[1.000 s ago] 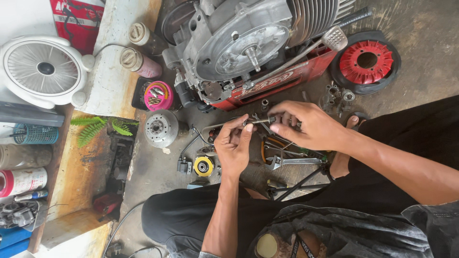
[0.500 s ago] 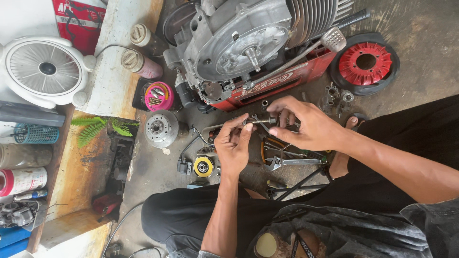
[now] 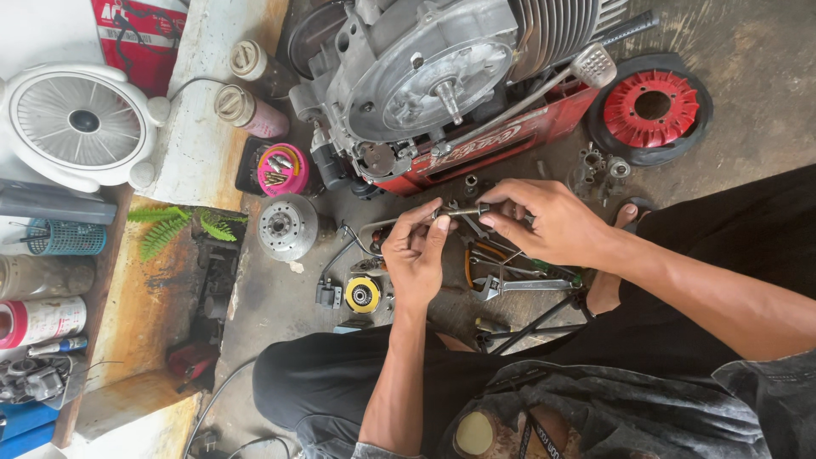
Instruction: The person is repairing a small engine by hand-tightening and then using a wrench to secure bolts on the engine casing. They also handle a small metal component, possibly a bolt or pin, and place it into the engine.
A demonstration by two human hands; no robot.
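Note:
My left hand (image 3: 416, 255) and my right hand (image 3: 548, 223) meet above a pile of tools on the concrete floor. Both pinch a thin metal tool (image 3: 459, 212), a small rod or socket driver, held level between the fingertips. The left fingers grip its left end, the right fingers its right end. Just beyond the hands stands a grey engine block (image 3: 442, 76) on a red stand (image 3: 501, 144). An adjustable wrench (image 3: 523, 287) lies under my right wrist.
A red and black flywheel cover (image 3: 650, 106) lies at the right. A round metal rotor (image 3: 287, 226), a pink dish of bolts (image 3: 282, 169) and a yellow coil part (image 3: 363, 295) sit at the left. A white fan (image 3: 78, 123), two spray cans (image 3: 246, 106) and a fern (image 3: 174, 225) line the left edge.
Both hands have stayed on the thin tool in nearly the same place, with only small finger shifts. Nothing else moved.

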